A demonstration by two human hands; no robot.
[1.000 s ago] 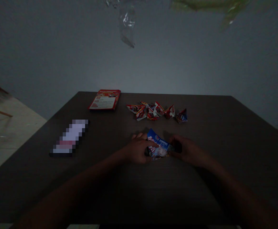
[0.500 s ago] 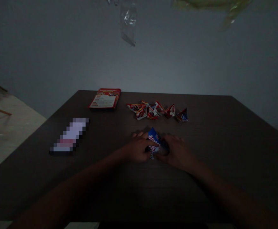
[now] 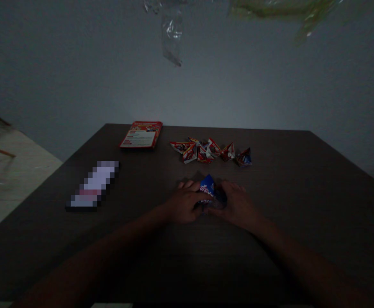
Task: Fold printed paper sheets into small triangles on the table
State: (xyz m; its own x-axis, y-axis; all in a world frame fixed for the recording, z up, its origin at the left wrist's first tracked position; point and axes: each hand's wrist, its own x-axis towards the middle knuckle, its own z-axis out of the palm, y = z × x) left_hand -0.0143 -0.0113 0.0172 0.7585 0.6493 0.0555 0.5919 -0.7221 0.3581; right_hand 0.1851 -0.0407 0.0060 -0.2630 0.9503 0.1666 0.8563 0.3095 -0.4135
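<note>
Both of my hands meet over a small blue printed paper (image 3: 207, 187) in the middle of the dark table (image 3: 302, 192). My left hand (image 3: 183, 203) pinches the paper's left side with curled fingers. My right hand (image 3: 233, 203) presses down on its right part, which is folded under the fingers and mostly hidden. Beyond the hands lies a row of several small folded paper shapes (image 3: 211, 150), red and one bluish.
A red and white leaflet (image 3: 141, 134) lies at the table's far left. A blurred flat rectangle (image 3: 93, 185) lies to the left of my hands. A grey wall stands behind the table, and crumpled clear plastic (image 3: 171, 36) hangs at the top.
My right hand has moved left over the blue paper, folding its right half in. The paper now shows much smaller than a second ago. My left hand stayed in place.
</note>
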